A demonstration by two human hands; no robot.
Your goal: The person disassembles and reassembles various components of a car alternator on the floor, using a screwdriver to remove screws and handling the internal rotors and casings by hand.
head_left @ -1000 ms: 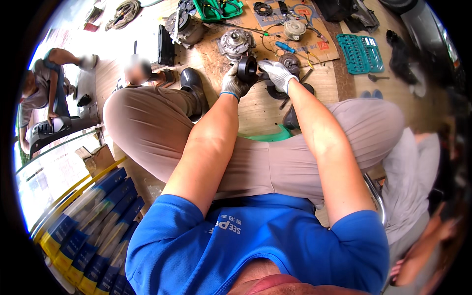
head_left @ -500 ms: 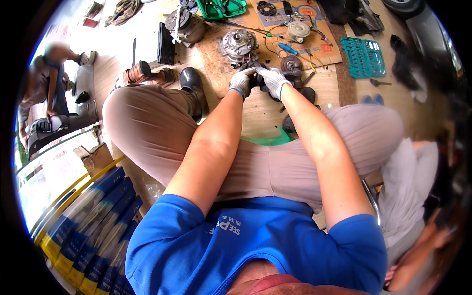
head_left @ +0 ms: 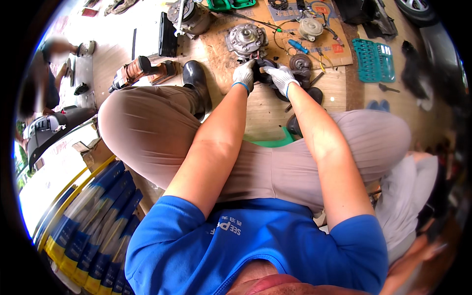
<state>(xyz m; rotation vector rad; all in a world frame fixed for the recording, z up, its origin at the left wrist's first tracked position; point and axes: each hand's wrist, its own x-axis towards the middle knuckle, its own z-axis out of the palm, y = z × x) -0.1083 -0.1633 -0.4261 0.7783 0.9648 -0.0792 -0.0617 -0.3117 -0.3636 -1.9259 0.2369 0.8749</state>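
My left hand [head_left: 244, 76], in a white knit glove with a blue cuff, is closed on the left side of a dark, rounded metal part [head_left: 266, 64]. From the other side my right hand [head_left: 282, 77], gloved alike, grips the same part with its fingers reaching across it. Much of the part is hidden by the gloves, so its exact kind does not show. Just beyond my hands a round silver metal housing [head_left: 247, 39] with a central shaft sits on brown cardboard [head_left: 216, 51]. A dark round pulley-like piece [head_left: 300, 63] lies to the right of my right hand.
An orange-brown cordless power tool [head_left: 132, 71] lies left of my shoe. A larger cylindrical unit [head_left: 191, 18] with a wrench stands at the back left. A blue-handled screwdriver [head_left: 298, 46] and a teal socket case [head_left: 374, 60] are on the right. Another person [head_left: 49, 81] is at far left.
My hands have drawn slightly apart, and more of the dark part shows between them. The whole view has shifted a little. At far left the other person has bent lower.
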